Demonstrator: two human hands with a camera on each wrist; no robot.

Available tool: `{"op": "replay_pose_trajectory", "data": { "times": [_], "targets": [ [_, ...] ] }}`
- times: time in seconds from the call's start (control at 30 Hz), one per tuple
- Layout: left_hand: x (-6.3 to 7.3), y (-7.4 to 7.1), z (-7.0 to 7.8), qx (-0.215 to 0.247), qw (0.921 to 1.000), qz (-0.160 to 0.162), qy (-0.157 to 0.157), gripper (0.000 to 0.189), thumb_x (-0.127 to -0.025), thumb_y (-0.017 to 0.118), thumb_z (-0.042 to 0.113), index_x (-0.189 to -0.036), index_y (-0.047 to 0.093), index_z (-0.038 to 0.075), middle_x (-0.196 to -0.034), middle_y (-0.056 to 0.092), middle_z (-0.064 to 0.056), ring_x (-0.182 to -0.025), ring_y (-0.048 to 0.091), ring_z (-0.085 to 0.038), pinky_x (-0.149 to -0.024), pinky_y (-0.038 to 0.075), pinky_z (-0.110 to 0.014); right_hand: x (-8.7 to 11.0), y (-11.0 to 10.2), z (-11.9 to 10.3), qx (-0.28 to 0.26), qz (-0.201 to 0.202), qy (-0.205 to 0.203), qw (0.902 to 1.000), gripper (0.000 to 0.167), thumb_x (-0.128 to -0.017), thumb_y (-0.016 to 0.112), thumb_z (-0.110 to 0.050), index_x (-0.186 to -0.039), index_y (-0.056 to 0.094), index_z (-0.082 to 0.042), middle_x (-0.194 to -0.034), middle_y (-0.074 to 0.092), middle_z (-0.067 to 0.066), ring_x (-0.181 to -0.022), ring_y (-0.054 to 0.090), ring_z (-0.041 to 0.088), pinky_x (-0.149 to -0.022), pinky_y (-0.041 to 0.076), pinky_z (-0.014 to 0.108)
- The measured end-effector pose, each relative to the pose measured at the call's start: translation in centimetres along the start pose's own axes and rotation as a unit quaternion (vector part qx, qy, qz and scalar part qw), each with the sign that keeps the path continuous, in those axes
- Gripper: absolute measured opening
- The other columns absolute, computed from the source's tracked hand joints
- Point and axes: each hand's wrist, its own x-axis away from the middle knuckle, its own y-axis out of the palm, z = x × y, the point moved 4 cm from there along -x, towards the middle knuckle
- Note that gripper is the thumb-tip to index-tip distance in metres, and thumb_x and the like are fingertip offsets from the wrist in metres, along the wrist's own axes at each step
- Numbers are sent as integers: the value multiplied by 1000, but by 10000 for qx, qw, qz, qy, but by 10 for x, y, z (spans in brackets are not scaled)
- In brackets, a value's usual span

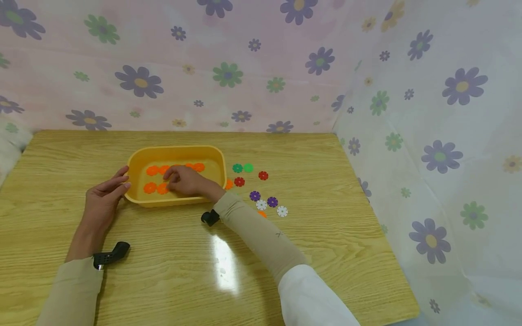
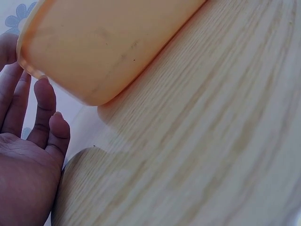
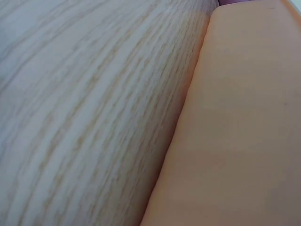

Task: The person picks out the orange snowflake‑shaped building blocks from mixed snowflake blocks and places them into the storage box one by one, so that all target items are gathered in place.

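A yellow plastic basin (image 1: 179, 201) stands on the table with several flat orange notched discs (image 1: 150, 187) lying on its floor. At the basin's left end my left hand (image 1: 107, 192) holds the rim, thumb on top and fingers along the outside. The left wrist view shows that hand (image 2: 28, 141) with bent fingers at the rim. My right hand (image 1: 184, 179) reaches over the near wall into the basin, fingers curled down beside an orange disc (image 1: 163, 188). Whether it pinches a disc is hidden. The right wrist view has only the basin's outer wall (image 3: 235, 117) and the table.
Right of the basin, loose notched discs lie on the wooden table (image 1: 163, 280): green (image 1: 237, 168), red (image 1: 263, 175), purple (image 1: 272, 202), white (image 1: 282, 211) and orange (image 1: 262, 214). My right forearm partly covers some. A flowered cloth (image 1: 179, 68) hangs behind and to the right.
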Motion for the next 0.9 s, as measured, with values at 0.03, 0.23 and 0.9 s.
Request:
{"op": "replay_pose_trajectory", "data": {
  "times": [0.03,0.23,0.9],
  "targets": [
    [0,0,0,-3,10000,-11,0,27,-94,58,-18,-111,76,-6,-127,72,4,-124,61,-1,-89,56,-15,0,0,0,9,11,-34,10000,21,-103,57,-10,-123,61,-3,-111,68,6,-95,62,11,-80,48,14],
    [0,0,-1,67,10000,-14,1,28,-94,57,-19,-111,75,-7,-127,72,3,-124,61,-1,-91,55,-15,-2,-5,-3,-136,329,-223,9991,24,-106,55,-15,-125,63,-3,-112,69,5,-98,63,10,-81,50,14],
    [-2,0,-2,261,9996,-91,25,31,-95,52,-22,-111,75,-8,-128,72,1,-126,61,-3,-93,55,-18,43,-83,-72,-1247,997,-1733,9718,23,-106,52,-5,-123,64,5,-102,67,20,-70,57,25,-56,45,29]
  ]
}}
